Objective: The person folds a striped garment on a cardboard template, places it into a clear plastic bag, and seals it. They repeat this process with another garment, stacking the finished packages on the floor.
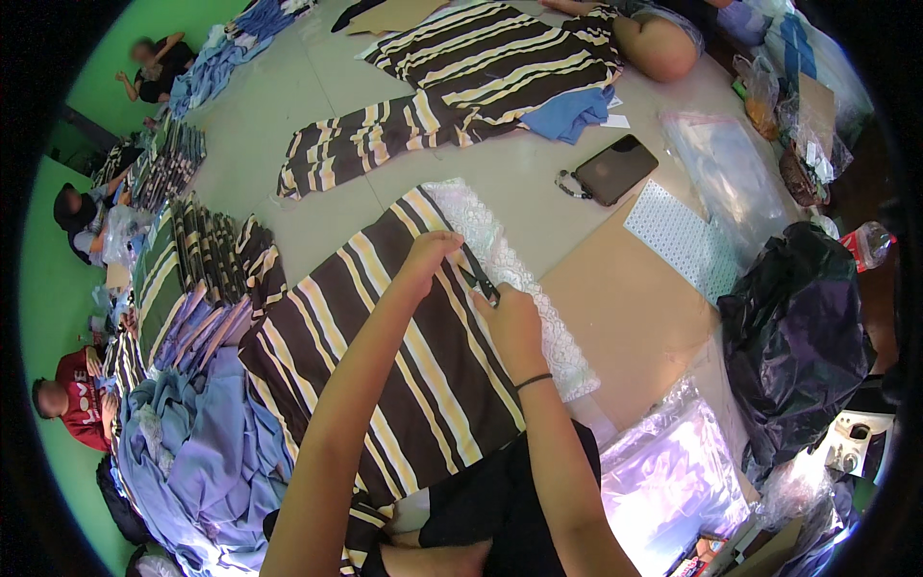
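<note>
Pinching the edge of a striped garment between closed fingers of the left hand, toward the upper end of the white lace. Gripping small black scissors in the right hand, with fingers curled round the handles and blades aimed up at the pinched edge. Cannot tell the exact gap between the blades. Spread out in front of the body, below both forearms, with lace just to the right — cannot tell whether sewn on or merely lying beneath.

Could nick the striped cloth or the lace through a slight tilt of the blades. Could catch the left fingertips, from working so near them — or snip an unseen under-layer, from not lifting the edge clear.
</note>
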Available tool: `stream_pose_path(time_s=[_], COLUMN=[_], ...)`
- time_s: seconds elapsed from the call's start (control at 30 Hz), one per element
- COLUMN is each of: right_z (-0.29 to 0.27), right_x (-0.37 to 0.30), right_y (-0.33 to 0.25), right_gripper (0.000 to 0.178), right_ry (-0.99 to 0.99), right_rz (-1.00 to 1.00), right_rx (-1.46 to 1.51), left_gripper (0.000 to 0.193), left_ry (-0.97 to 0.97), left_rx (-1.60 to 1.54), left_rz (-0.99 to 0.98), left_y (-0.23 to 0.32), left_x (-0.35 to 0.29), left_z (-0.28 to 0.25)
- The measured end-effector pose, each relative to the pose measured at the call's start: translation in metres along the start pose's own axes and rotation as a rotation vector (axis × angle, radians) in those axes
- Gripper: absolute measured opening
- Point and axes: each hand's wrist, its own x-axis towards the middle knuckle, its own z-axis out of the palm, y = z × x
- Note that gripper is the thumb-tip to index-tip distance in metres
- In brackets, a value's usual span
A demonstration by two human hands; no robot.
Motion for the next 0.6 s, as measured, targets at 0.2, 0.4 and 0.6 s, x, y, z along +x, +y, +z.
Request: stream_pose_path(time_s=[0.2,0.4,0.6], right_z=[0.018,0.015,0.016], right_x=[-0.001,-0.003,-0.001], right_y=[0.001,-0.003,0.001], right_gripper=[0.042,0.042,0.042], right_ry=[0.045,0.03,0.033], right_rz=[0.026,0.028,0.029], right_rx=[-0.041,-0.056,-0.052], left_gripper=[0.016,0.016,0.016], left_ry=[0.057,0.02,0.032], left_rx=[0.01,-0.042,-0.04], left_rz=[-0.005,-0.024,-0.018], left_y=[0.001,-0.002,-0.011], left_x=[-0.003,0.0,0.007], left_z=[0.004,-0.003,-0.009])
